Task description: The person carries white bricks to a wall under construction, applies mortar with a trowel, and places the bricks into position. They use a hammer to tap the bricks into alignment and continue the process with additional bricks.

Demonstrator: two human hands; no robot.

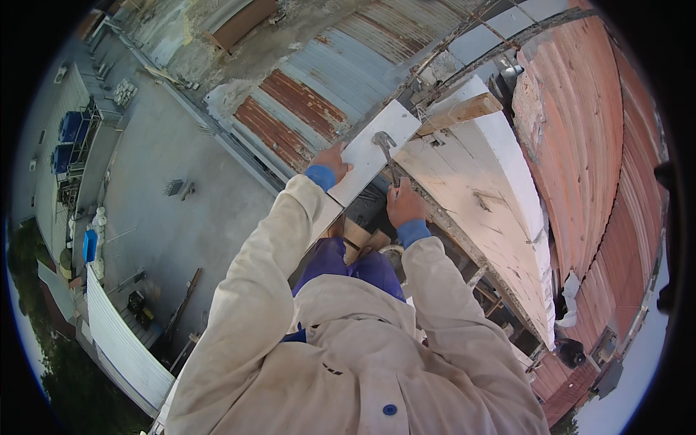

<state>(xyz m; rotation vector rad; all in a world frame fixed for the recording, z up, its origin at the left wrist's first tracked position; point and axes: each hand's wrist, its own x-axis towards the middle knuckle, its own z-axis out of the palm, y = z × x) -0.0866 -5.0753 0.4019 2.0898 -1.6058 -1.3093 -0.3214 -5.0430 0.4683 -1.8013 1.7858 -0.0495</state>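
Observation:
My right hand (404, 204) is closed round the handle of a claw hammer (392, 165). The hammer's metal head lies over a white board (362, 161) in front of me; whether it touches the surface cannot be made out. At the board's left edge, my left hand (331, 161) grips it, with the thumb on the upper face and the other fingers partly hidden. Both arms are in beige sleeves with blue cuffs. Below the board, my feet (355, 243) show in part between dark gaps.
A wooden beam (464, 114) juts out right of the board's far end. Along my right run a pale slab (471, 203) and red corrugated roofing (580, 130). Rusty metal sheets (301, 101) lie beyond the board. On the left, a grey flat surface (167, 145) spreads out lower down.

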